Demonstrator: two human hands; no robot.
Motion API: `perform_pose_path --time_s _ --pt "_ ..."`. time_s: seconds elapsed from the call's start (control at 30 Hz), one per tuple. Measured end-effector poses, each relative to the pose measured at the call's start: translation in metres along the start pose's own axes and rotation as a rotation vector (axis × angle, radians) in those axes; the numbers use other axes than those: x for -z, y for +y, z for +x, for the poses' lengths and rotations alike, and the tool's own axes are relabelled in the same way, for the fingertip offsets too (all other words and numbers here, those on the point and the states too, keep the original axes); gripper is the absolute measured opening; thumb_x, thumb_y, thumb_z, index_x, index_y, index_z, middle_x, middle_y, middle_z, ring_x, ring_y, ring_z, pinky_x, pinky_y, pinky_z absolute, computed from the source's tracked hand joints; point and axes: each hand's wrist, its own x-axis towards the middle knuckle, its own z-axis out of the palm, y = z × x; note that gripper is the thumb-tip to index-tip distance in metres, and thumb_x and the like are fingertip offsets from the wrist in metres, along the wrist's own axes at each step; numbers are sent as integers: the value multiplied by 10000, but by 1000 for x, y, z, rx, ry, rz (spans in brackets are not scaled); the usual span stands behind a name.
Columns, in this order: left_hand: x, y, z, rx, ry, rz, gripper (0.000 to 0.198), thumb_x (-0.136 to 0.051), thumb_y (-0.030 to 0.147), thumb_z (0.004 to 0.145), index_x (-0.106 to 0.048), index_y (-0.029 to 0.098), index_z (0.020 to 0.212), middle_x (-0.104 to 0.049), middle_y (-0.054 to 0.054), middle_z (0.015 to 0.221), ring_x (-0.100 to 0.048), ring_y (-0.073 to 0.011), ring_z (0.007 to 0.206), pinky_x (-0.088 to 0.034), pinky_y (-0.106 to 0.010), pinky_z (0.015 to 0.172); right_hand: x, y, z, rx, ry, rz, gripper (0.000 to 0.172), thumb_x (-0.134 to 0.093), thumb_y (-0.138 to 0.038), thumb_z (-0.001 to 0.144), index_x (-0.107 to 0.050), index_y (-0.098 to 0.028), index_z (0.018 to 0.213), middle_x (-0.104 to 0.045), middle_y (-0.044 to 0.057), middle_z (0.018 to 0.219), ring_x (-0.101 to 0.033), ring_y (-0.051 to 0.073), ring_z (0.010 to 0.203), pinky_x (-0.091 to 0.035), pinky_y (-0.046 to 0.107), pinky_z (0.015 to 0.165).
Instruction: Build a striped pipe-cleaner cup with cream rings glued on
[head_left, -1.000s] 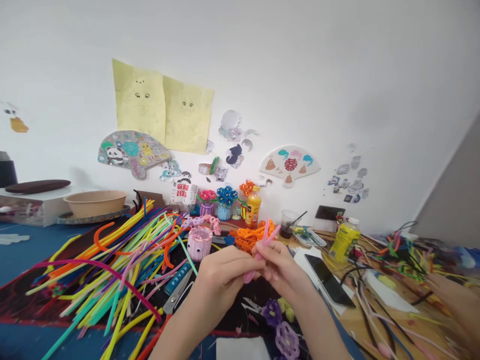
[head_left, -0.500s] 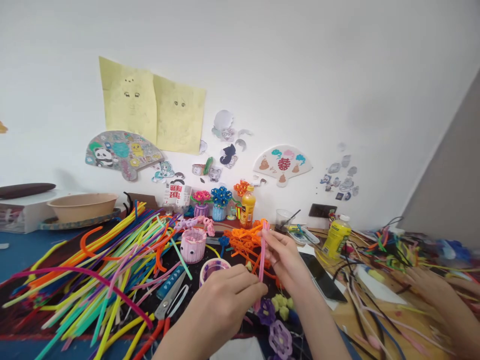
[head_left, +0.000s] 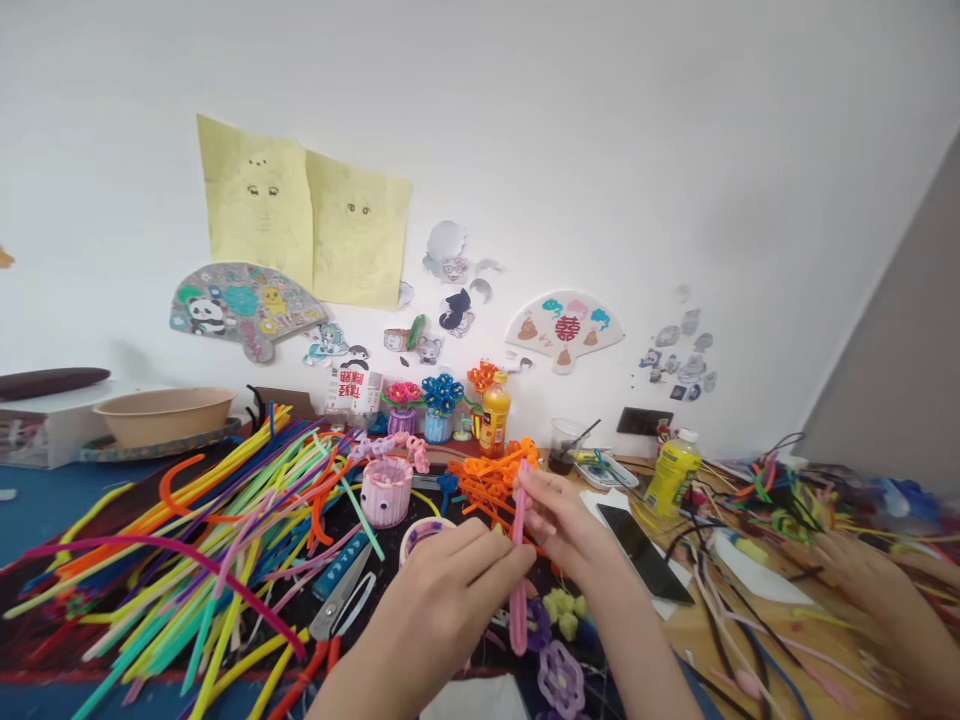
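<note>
A folded pink pipe cleaner (head_left: 519, 520) stands nearly upright between my two hands. My right hand (head_left: 562, 520) pinches it near its top end. The fingers of my left hand (head_left: 461, 590) are closed on its middle, and its looped lower end hangs below them. Behind my left hand is a round, pink-rimmed pot (head_left: 411, 540), partly hidden. Orange pipe-cleaner pieces (head_left: 487, 478) lie heaped beyond my hands. Just below the pink pipe cleaner are purple pipe-cleaner flowers (head_left: 561, 680) and a pale yellow one (head_left: 562, 612).
Loose coloured pipe cleaners (head_left: 217, 540) cover the left side, with scissors (head_left: 334, 610) beside them. A pink pot with eyes (head_left: 386, 492), an orange drink bottle (head_left: 495, 412) and a yellow bottle (head_left: 673, 475) stand farther back. A phone (head_left: 645, 555) lies right; another person's hand (head_left: 847, 570) is beyond it.
My left hand has shifted slightly up along the pink pipe cleaner, exposing its lower loop. My right hand and the top end have come down a little and leftward.
</note>
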Motion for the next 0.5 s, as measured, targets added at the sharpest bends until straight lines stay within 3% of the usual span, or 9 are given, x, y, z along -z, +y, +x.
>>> perform_pose_path --time_s 0.17,0.5 --pt "6 7 7 -15 61 -122 223 -452 148 986 -601 160 1151 -688 -47 813 -603 -132 694 -499 -242 662 -2 3 1 2 1 52 414 -917 -409 545 -609 -138 597 -445 -101 428 -272 -14 341 -259 105 349" --pt "9 4 11 52 125 -365 167 -581 103 908 -684 147 1032 -734 -64 800 -632 -142 689 -481 -237 641 0 9 2 5 -81 -52 354 -888 -352 627 -635 -117 549 -565 -32 442 -448 23 344 -316 121 350"
